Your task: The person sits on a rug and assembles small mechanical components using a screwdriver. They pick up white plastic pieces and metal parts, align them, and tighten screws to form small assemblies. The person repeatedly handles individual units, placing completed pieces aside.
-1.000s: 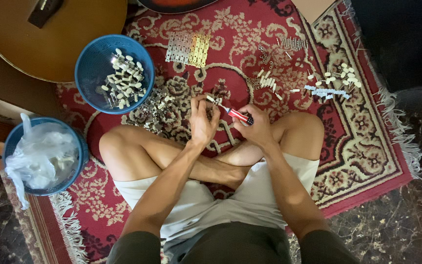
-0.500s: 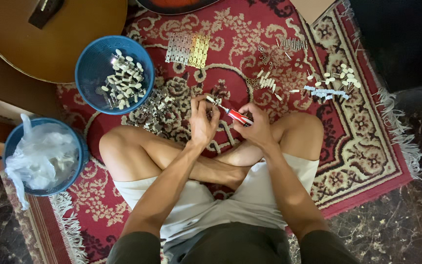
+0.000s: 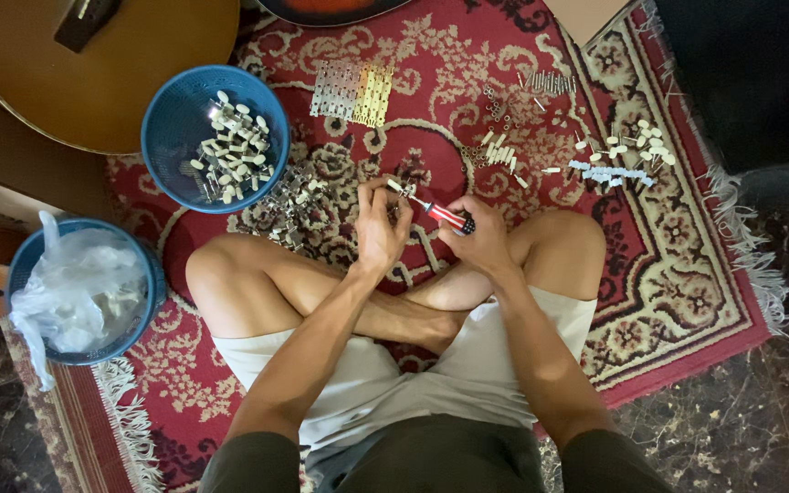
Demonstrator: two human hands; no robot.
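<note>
Fingers (image 3: 381,196) pinch a small part, right hand (image 3: 481,242) gripping a screwdriver (image 3: 440,215), over a red patterned rug (image 3: 678,274).

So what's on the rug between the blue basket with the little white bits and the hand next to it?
A loose heap of small metal parts lies on the red rug between the blue basket and the left hand, seen in the head view.

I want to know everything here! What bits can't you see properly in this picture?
Head view only:
- The small part in the left hand: too tiny, and wrapped by fingers.
- The screwdriver handle end: covered by the right hand.
- The guitar: cut off by the top edge.
- What is in the second bucket: covered by a plastic bag.
</note>
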